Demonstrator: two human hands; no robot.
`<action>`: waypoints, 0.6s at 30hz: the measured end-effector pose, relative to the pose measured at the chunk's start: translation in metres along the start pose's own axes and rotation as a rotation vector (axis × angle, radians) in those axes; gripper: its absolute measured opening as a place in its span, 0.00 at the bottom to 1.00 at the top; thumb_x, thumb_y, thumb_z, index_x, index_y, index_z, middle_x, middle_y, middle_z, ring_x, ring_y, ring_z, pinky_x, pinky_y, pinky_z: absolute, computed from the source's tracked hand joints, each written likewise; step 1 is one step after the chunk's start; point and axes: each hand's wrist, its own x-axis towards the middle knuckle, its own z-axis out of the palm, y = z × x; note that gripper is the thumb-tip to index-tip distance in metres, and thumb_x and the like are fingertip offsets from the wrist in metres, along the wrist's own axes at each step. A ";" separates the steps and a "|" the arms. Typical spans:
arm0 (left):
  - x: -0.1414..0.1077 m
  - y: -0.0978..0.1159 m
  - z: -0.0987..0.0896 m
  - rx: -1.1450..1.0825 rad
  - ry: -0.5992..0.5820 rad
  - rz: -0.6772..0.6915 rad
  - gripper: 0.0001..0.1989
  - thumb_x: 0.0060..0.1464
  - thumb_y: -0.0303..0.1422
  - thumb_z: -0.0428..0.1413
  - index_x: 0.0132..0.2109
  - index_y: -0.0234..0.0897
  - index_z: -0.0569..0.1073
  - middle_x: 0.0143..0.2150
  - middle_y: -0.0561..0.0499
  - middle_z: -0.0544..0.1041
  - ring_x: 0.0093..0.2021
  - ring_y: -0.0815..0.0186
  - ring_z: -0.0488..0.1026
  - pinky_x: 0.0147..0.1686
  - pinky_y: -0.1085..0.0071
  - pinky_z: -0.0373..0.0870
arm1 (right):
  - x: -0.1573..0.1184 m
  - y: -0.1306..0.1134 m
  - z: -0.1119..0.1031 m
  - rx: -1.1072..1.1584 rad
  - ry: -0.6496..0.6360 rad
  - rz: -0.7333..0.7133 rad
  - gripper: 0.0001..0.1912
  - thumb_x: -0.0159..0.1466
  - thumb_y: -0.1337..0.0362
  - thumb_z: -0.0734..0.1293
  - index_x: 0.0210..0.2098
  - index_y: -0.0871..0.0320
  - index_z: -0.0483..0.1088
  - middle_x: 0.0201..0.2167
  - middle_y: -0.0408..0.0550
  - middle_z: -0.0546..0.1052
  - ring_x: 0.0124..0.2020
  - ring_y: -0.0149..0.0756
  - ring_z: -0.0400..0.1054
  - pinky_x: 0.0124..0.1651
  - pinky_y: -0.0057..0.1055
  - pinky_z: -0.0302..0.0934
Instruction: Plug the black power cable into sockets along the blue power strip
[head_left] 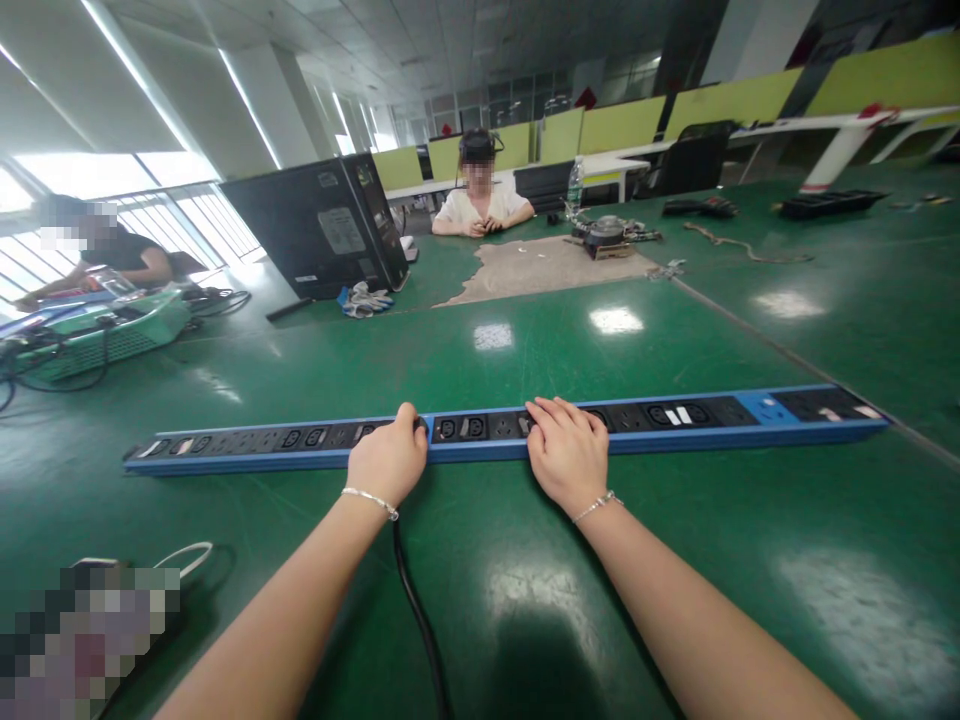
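Observation:
A long blue power strip (480,453) with black socket panels lies across the green table in front of me. My left hand (388,455) is closed just left of the strip's middle, around what looks like a black plug; most of it is hidden by my fingers. A black power cable (411,575) runs from under that hand toward the table's near edge. Right of the middle, my right hand (570,445) rests over the strip, its fingers laid together across the sockets and holding it.
A black computer case (330,230) stands at the back left, with gloves (365,299) beside it. A green basket (112,335) with cables sits far left. Beyond are a coiled device (606,235), a bottle (575,185) and two seated people. A blurred-out object (90,630) lies near left.

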 end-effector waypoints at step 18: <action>0.004 0.000 0.003 -0.015 -0.013 0.035 0.14 0.57 0.38 0.39 0.45 0.40 0.64 0.33 0.43 0.77 0.35 0.55 0.75 0.32 0.64 0.66 | -0.010 -0.012 -0.006 -0.075 -0.140 -0.219 0.20 0.64 0.55 0.56 0.55 0.47 0.64 0.58 0.44 0.64 0.59 0.43 0.52 0.57 0.45 0.42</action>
